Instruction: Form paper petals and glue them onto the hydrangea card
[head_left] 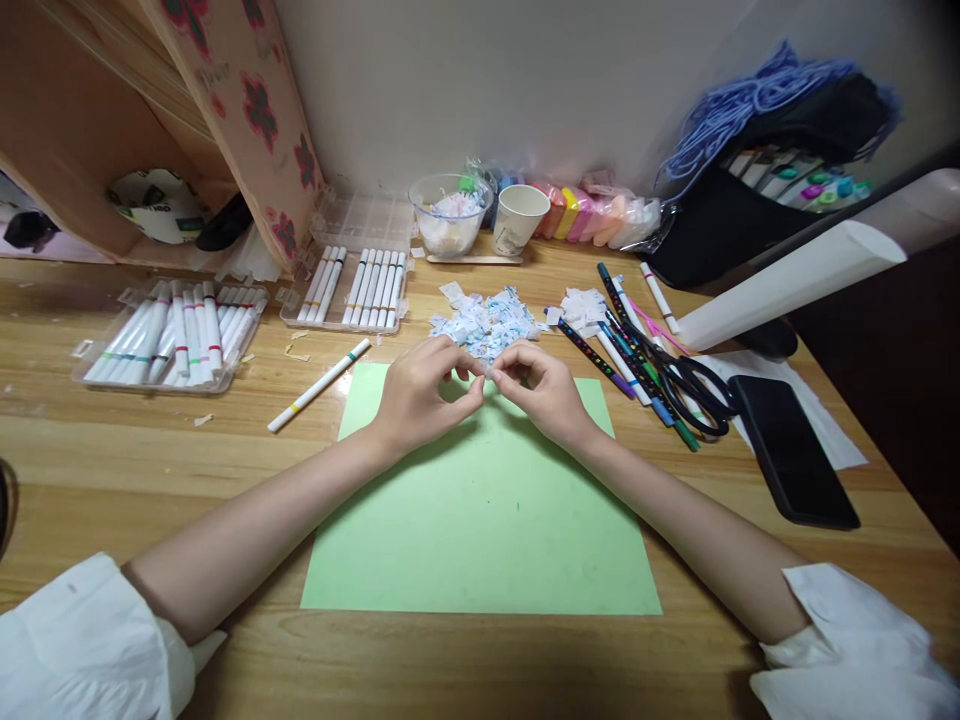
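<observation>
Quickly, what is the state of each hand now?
Left hand: curled; whether it grips anything cannot be told.
Right hand: closed, apparently pinching a small paper scrap.

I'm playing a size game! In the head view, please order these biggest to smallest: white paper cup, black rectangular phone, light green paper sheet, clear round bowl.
1. Light green paper sheet
2. Black rectangular phone
3. Clear round bowl
4. White paper cup

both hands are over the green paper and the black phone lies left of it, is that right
Wrong side: the head view shows the black phone right of the green paper. The left hand and right hand are over it.
</observation>
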